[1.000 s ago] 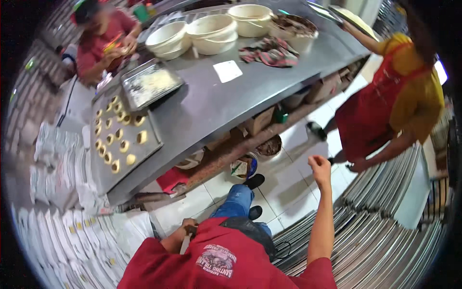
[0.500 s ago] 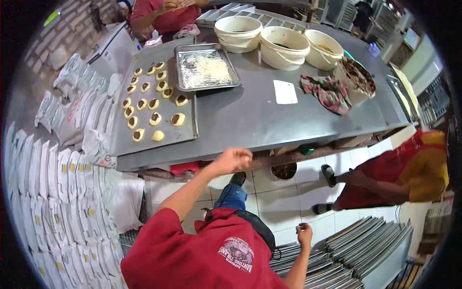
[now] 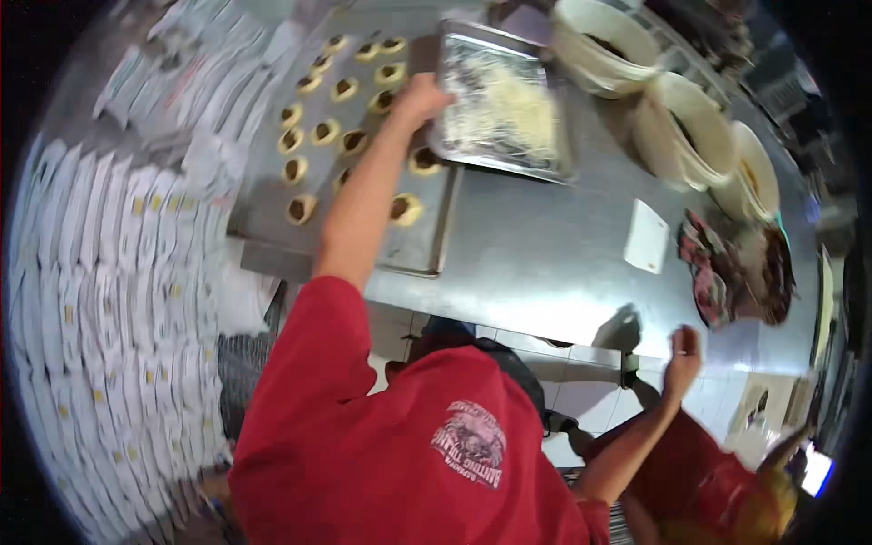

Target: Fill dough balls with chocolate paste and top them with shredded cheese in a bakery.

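Note:
My left arm stretches over a large flat baking sheet (image 3: 245, 213) that holds rows of pale round dough pieces (image 3: 325, 132) with dark brown filling. The left hand (image 3: 421, 102) is closed at the left rim of a shiny metal tray (image 3: 509, 163), its fingertips on the edge. Grated pale cheese (image 3: 518, 104) lies heaped in that tray. My forearm hides some of the dough pieces. Off the table's front edge, at the right, my right hand (image 3: 683, 357) hangs in the air with curled fingers and nothing visible in it.
Several cream buckets (image 3: 677, 136) stand along the table's far right. Nearer lie a white card (image 3: 647, 236) and a checked cloth (image 3: 704, 263) beside a chocolate-smeared tub (image 3: 767, 272). Stacked white sacks (image 3: 118, 309) fill the left. Another person in red and yellow (image 3: 727, 490) is close at my lower right.
My left hand has reached forward from the table's front edge to the cheese tray. My right hand has risen and swung outward. The view has turned and come closer to the table.

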Action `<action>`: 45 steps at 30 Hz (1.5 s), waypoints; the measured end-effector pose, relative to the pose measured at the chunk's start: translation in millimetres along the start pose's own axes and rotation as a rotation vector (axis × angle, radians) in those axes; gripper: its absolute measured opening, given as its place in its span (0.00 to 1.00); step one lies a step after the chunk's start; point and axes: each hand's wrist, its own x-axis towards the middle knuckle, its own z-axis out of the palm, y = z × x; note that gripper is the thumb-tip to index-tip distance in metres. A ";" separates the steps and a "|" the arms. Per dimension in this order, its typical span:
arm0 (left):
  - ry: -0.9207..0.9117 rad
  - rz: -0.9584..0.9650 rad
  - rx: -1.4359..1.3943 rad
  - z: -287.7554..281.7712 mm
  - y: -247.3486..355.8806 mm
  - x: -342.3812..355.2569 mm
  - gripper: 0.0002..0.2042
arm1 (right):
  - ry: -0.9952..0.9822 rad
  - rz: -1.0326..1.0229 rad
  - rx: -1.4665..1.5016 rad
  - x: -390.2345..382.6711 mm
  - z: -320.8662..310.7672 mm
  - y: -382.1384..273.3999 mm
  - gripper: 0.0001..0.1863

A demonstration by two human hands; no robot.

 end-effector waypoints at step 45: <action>-0.127 0.143 -0.920 160.9 180.7 -192.0 0.13 | -0.064 -0.833 0.691 122.4 70.3 -166.9 0.17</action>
